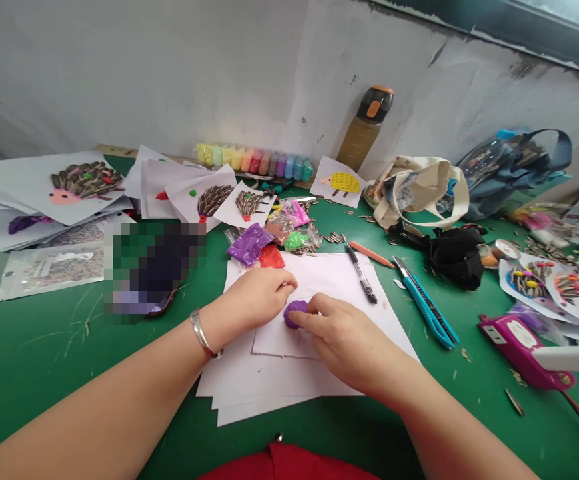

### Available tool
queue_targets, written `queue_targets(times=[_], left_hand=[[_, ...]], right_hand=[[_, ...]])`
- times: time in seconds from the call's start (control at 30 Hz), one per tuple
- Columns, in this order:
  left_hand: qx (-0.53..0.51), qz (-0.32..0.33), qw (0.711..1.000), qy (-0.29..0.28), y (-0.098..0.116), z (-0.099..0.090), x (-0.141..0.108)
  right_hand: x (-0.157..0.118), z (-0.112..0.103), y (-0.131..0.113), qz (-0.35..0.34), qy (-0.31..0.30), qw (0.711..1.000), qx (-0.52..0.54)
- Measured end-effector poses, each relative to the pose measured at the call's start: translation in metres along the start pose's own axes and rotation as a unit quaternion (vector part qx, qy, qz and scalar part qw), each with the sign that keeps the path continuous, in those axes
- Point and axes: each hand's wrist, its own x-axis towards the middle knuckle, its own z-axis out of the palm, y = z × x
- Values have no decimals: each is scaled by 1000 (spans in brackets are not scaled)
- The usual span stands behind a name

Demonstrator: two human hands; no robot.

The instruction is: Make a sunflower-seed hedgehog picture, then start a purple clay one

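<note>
A lump of purple modelling clay (294, 313) sits on a sheet of white paper (319, 280) on top of a loose paper stack. My right hand (342, 333) presses its fingers onto the clay from the right. My left hand (254, 300), with a silver bangle (203, 333) on its wrist, rests curled on the paper just left of the lump. Its fingertips are hidden under the knuckles, and it may be touching the clay's upper edge. Part of the lump is hidden by my right fingers.
A green cutting mat (69, 373) holds everything. Hedgehog pictures with sunflower-seed spines (87, 180) lie at left, and loose seeds, clay packets (249, 244) and a pen (362, 273) lie ahead. A teal utility knife (424, 303) lies right, near a pink device (522, 350). A bottle (367, 127) and bags stand behind.
</note>
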Motion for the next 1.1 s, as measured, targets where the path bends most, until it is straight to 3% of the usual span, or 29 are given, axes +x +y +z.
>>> queue_targets(times=[0.43, 0.67, 0.97, 1.1], left_hand=[[-1, -8, 1000, 1, 2, -1, 0], [-5, -5, 1000, 2, 2, -2, 1], [-4, -20, 1000, 5, 4, -1, 1], [-7, -36, 999, -3, 4, -2, 1]], right_hand=[[9, 14, 2, 2, 10, 996, -87], [2, 3, 10, 29, 31, 999, -26], [8, 13, 11, 24, 30, 996, -80], [7, 6, 15, 49, 24, 998, -33]])
